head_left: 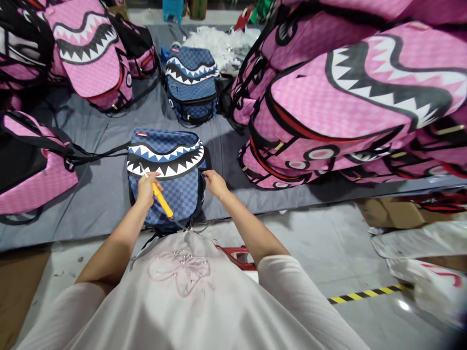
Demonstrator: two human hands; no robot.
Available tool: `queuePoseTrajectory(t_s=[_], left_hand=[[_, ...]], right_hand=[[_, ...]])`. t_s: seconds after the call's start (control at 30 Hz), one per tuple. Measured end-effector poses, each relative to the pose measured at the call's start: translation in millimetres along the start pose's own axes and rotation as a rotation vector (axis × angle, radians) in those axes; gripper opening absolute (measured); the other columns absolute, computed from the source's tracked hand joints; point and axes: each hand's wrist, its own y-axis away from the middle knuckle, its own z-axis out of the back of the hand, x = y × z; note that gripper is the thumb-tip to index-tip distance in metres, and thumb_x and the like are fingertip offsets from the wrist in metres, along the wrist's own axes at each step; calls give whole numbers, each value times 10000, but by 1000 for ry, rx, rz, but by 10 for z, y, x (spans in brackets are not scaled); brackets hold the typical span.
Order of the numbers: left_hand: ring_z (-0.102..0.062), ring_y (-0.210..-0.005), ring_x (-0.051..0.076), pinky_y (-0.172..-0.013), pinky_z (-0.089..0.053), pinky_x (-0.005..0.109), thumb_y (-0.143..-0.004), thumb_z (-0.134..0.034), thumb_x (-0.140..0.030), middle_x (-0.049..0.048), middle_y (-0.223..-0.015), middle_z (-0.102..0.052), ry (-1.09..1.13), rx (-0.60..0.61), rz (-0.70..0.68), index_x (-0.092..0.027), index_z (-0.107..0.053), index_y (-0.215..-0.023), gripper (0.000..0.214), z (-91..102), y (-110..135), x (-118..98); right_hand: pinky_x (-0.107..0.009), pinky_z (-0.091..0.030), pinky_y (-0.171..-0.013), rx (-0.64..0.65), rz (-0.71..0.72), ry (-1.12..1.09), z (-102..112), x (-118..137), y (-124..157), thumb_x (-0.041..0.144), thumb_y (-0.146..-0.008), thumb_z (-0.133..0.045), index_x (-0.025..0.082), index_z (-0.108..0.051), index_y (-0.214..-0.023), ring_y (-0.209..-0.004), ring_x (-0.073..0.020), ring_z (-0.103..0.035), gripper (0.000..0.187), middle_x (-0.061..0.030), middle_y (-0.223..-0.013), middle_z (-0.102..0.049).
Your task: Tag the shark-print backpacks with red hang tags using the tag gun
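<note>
A blue checkered backpack (170, 192) with a shark-mouth print lies in front of me on the grey cloth. My left hand (146, 188) is closed around a yellow-handled soldering iron (162, 199), over the backpack's left half. The iron's thin metal tip points up and away, and a cord trails from its handle end towards me. At the backpack's right side edge, my right hand (214, 183) is closed in a pinch on the dark edging. Its fingertips are small, so exactly which bit they grip is hard to see.
A smaller blue checkered backpack (191, 85) stands behind. Pink shark-print backpacks are piled at right (328, 107); another pink backpack (85, 53) sits back left. White scraps (226, 46) are heaped at the back. The grey-covered table's front edge (262, 210) runs before me.
</note>
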Motion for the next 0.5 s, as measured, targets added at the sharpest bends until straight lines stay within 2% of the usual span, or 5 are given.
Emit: queuePoseTrajectory(t_s=[0.07, 0.17, 0.3, 0.4, 0.5], left_hand=[[-469, -400, 121, -491, -449, 259, -686, -596, -282, -75, -466, -465, -9, -61, 78, -165, -626, -921, 264, 206, -142, 32], [-477, -425, 123, -514, -466, 269, -683, -613, -279, -75, -477, -465, 36, -126, 187, -165, -624, -945, 286, 462, -260, 155], [-473, -449, 122, -516, -461, 261, -659, -623, -292, -68, -474, -458, 82, -136, 206, -154, -643, -891, 271, 589, -340, 298], [-514, -499, 131, -540, -468, 268, -640, -603, -284, -36, -542, -532, 45, -231, 145, -156, -651, -854, 254, 613, -338, 365], [-650, -780, 186, -702, -527, 304, -648, -581, -282, 47, -833, -687, -62, -369, -32, -176, -677, -908, 297, 686, -277, 445]], right_hand=[[-321, -466, -980, 106, -2, 159, -25, -50, -230, 99, -946, -452, 161, -609, -1320, -1187, -233, -595, 410, -121, -1359, -603], [-356, -470, -945, 163, 13, 338, -90, -21, -423, 151, -988, -406, 175, -594, -1335, -1154, -258, -605, 395, -137, -1316, -618], [-374, -448, -933, 183, 101, 491, -70, 30, -525, 201, -998, -419, 173, -601, -1271, -1140, -273, -601, 330, -148, -1278, -625], [-348, -439, -891, 237, 167, 578, 20, 14, -566, 201, -1002, -398, 148, -584, -1227, -1100, -264, -621, 297, -154, -1222, -656], [-331, -431, -816, 298, 171, 622, 122, -16, -594, 168, -1019, -324, 128, -559, -1246, -978, -254, -669, 329, -151, -1091, -713]])
